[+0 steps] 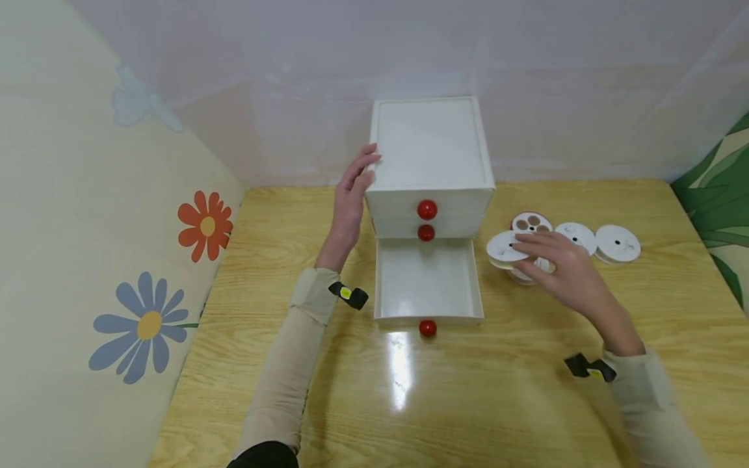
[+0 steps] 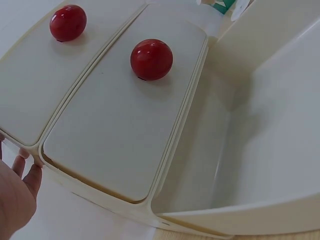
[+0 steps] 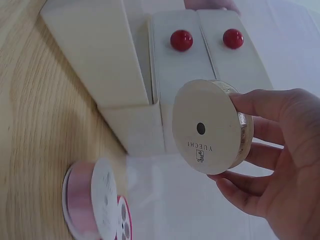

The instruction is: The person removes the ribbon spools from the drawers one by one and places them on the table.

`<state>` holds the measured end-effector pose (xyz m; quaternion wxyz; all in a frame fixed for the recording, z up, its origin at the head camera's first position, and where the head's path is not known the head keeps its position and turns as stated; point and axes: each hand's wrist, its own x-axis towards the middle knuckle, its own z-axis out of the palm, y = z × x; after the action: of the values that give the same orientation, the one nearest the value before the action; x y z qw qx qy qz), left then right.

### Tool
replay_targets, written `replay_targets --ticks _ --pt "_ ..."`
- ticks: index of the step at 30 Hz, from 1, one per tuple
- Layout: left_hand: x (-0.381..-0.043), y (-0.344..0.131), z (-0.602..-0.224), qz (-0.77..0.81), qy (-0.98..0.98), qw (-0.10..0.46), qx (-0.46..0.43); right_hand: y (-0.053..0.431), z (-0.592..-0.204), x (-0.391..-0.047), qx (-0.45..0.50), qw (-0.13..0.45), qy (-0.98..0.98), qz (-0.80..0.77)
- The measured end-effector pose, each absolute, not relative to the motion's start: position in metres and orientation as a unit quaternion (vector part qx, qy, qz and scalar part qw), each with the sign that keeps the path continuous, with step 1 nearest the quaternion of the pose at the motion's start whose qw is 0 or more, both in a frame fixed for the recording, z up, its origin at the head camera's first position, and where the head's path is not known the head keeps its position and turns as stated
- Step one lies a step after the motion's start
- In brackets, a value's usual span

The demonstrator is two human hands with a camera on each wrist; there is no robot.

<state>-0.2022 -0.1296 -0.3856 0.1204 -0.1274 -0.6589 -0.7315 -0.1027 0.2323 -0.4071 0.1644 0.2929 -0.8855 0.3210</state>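
Note:
My right hand [image 1: 558,270] holds a ribbon spool [image 3: 205,130] by its rim, thumb on one side and fingers on the other. The spool has white printed end discs and a pale, patterned ribbon. It is raised above the table, right of the white drawer cabinet [image 1: 430,143]. My left hand [image 1: 349,208] rests against the cabinet's left side, fingertips at the top edge. The bottom drawer [image 1: 427,279] is pulled out, and its visible inside holds nothing. Above it the upper two drawers are closed, each with a red round knob [image 1: 427,209].
Under and behind my right hand stand more spools: a pink ribbon spool [image 3: 82,200] and a spool with round holes [image 1: 531,222]. Two white-topped spools [image 1: 576,235] lie farther right. The wooden table [image 1: 351,403] meets a pale backdrop behind the cabinet.

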Motion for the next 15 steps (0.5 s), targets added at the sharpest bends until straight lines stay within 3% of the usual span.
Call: replay_targets --ticks 15 --pt "-0.203 -0.130 -0.387 -0.731 -0.659 0.118 -0.130 0.282 -0.421 -0.098 0.203 0.128 -0.934 0.266"
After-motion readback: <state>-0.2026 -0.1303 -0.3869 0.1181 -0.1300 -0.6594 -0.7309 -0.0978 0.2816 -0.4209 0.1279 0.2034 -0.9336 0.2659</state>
